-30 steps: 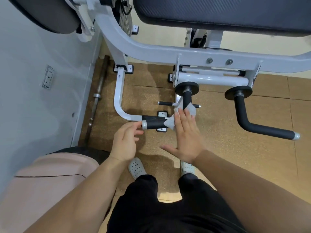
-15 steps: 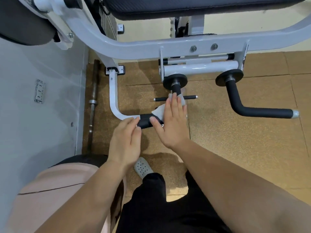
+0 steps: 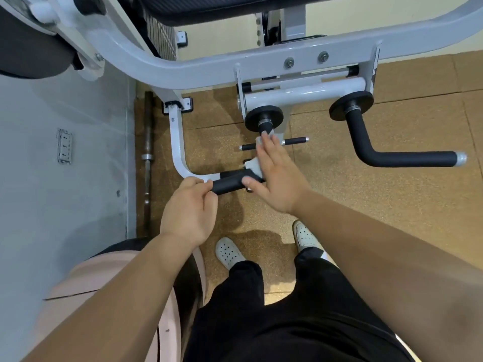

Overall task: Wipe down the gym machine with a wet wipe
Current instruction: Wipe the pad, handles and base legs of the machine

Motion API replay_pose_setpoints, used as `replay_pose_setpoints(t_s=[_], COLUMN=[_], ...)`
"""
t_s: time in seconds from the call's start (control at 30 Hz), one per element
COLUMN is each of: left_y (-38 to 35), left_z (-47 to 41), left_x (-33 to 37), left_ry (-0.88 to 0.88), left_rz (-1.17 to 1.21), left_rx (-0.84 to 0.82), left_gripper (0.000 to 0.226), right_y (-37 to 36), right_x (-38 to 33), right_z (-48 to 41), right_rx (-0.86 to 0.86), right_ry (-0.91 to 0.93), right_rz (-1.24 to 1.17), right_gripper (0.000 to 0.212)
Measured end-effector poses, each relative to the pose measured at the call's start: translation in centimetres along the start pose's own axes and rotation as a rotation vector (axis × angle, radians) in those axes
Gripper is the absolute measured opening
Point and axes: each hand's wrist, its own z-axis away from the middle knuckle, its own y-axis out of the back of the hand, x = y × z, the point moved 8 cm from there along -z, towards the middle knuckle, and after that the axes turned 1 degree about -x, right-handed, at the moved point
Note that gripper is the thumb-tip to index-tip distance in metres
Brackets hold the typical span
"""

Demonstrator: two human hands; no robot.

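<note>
Gym machine: grey-white tubular frame crossing the top of the view, two bolt heads on its cross member, black padded seat above it and a second dark pad at upper left.

Left handle: black foam grip, bent, hanging from a round black disc. Its free end points to the person's left.

Wet wipe: white, crumpled, lying against the bend of the left handle under the right hand, with corners showing at the fingertips and beside the palm. That hand is flat, fingers straight and together, pressing the wipe to the grip; its thumb touches the foam lower down.

Left hand: fingers and thumb curled round the free end of the left handle, holding it.

Right handle: same black foam, metal end cap, untouched, well apart from both hands.

Peg bar: short, black, metal-tipped, partly hidden behind the right hand's fingers.

Barbell: rusty, on the floor along the grey wall, just beside the machine's foot plate.

Wall socket plate: on the grey wall, detail too small to read.

Floor: cork-brown tiles.

Shoes: pale, perforated, one under each black trouser leg.

Pink rounded object: lower left, partly covered by the left forearm; I cannot tell what it is.
</note>
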Motion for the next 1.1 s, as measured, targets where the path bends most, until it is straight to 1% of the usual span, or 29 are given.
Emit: replay_pose_setpoints(t_s=[0.07, 0.2, 0.23, 0.3, 0.37, 0.4, 0.47, 0.5, 0.6, 0.8, 0.87, 0.97, 1.03, 1.1], left_y=[0.2, 0.1, 0.0, 0.0, 0.1, 0.0, -0.6, -0.9, -2.5, -8.7, -10.7, -12.9, -14.4, -15.6], left_z=[-0.2, 0.1, 0.3, 0.8, 1.2, 1.2, 1.2, 1.2, 0.3, -1.3, -2.1, -3.3, -3.9, -3.9], left_x=[0.2, 0.2, 0.1, 0.2, 0.7, 1.2, 2.9, 4.3, 9.2, 18.9, 21.5, 24.3, 25.6, 26.5], left_ry=[0.015, 0.015, 0.013, 0.020, 0.026, 0.028, 0.023, -0.002, -0.111, -0.272, -0.320, -0.328, -0.351, -0.363], left_rz=[-0.007, -0.017, -0.016, -0.014, -0.092, -0.161, -0.255, -0.262, -0.234, -0.268, -0.269, -0.203, -0.206, -0.227], left_rx=[-0.009, -0.029, -0.034, -0.034, -0.001, 0.015, 0.033, 0.049, 0.053, -0.137, -0.206, -0.307, -0.383, -0.457], left_gripper=[0.038, 0.040, 0.041, 0.050, 0.066, 0.069, 0.065, 0.064, 0.065, 0.070, 0.071, 0.075, 0.077, 0.078], right_y=[1.2, 0.9, 0.5, -0.5, -0.9, -0.8, 0.1, 0.5, 2.6, 9.7, 10.5, 9.6, 8.8, 8.6], right_x=[0.7, 0.1, -0.4, -1.5, -1.5, -1.0, 0.3, 1.1, 4.5, 13.1, 15.2, 18.1, 19.7, 21.5], right_z=[-1.8, -2.2, -1.4, 0.4, 1.8, 2.1, 2.5, 2.7, 3.8, 7.6, 8.6, 10.4, 12.2, 13.9], right_rx=[-0.009, 0.013, 0.025, 0.034, 0.009, -0.002, -0.004, -0.002, 0.047, 0.218, 0.174, 0.006, -0.034, -0.026], right_ry=[-0.040, -0.122, -0.122, -0.053, 0.044, 0.089, 0.189, 0.224, 0.226, 0.141, 0.112, 0.075, 0.104, 0.091], right_rz=[-0.039, -0.070, -0.042, 0.059, 0.056, 0.023, -0.006, -0.008, -0.011, 0.096, 0.168, 0.389, 0.514, 0.548], right_gripper=[0.093, 0.098, 0.101, 0.103, 0.091, 0.082, 0.066, 0.062, 0.058, 0.063, 0.066, 0.077, 0.081, 0.086])
